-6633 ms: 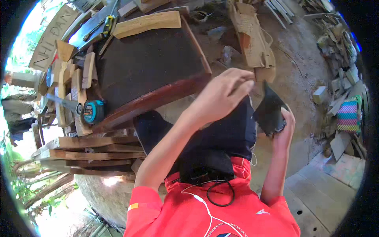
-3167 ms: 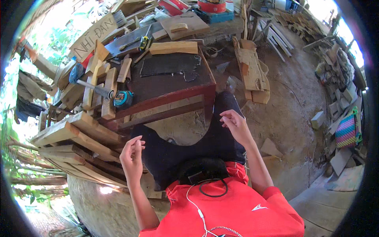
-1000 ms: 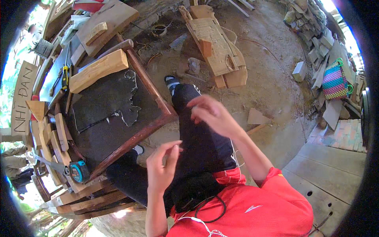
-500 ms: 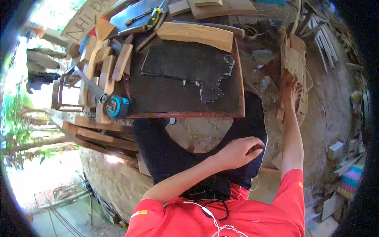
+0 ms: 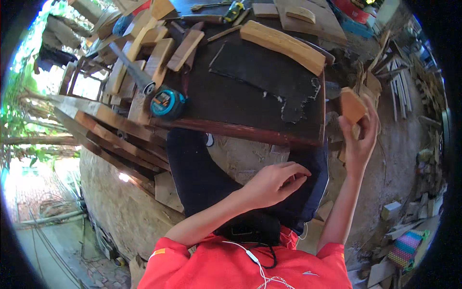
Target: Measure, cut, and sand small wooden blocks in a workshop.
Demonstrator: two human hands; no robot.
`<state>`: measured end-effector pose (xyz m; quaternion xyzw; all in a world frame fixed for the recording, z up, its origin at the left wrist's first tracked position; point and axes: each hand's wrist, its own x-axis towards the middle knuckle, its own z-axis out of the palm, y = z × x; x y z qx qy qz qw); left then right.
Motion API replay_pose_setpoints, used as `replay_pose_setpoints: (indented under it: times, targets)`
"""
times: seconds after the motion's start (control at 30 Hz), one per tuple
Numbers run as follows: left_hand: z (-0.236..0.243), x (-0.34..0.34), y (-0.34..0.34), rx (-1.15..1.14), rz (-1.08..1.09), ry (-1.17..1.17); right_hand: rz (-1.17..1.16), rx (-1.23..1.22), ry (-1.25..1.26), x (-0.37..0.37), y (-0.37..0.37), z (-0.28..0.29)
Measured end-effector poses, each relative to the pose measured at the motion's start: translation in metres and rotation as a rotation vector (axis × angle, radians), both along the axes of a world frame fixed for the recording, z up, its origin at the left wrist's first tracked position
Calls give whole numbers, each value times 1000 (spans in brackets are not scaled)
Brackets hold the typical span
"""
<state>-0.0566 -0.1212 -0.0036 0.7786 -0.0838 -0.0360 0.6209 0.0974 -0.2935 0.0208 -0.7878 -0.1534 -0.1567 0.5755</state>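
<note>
My right hand (image 5: 361, 135) is raised to the right of the low table, its fingers and thumb closed on a small wooden block (image 5: 353, 105) with a slanted top. Over my right thigh hovers my left hand (image 5: 278, 183), empty, with fingers loosely bent and the thumb apart from them. A black sheet with a ragged edge (image 5: 264, 72) lies on the dark table top (image 5: 231, 103). Behind it rests a long, slightly curved wooden piece (image 5: 284, 45). A teal tape measure (image 5: 167, 102) sits at the table's left corner.
Several wood blocks (image 5: 185, 50) and a grey metal tool (image 5: 132, 67) crowd the left side. A yellow-and-black screwdriver (image 5: 234, 10) lies at the back. Long timbers (image 5: 110, 130) stretch out on the left. Wood scraps (image 5: 373, 84) stand beyond my right hand.
My right hand has risen from the wood pile at the right and now holds a wooden block. My left hand stays over my thigh. The view has shifted, moving the table rightward in the picture.
</note>
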Motion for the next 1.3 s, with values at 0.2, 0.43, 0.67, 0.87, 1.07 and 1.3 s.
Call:
replay_pose_setpoints:
  times: [0.2,0.43,0.67,0.87,1.07,1.3]
  targets:
    - [11,-24,43,-58,239,-90,346,-323,-48,-46,77,33]
    - [10,-48,80,-91,456,-140,478,-518,-190,-54,133,28]
    - [4,-54,87,-105,538,-128,471,-527,-218,-48,147,17]
    - [16,-33,93,109,582,-330,485,-506,-154,-43,145,17]
    - [34,-1,119,404,598,-597,413,-420,-131,-38,119,21]
    - [43,75,166,571,600,-671,171,-413,-35,-23,86,10]
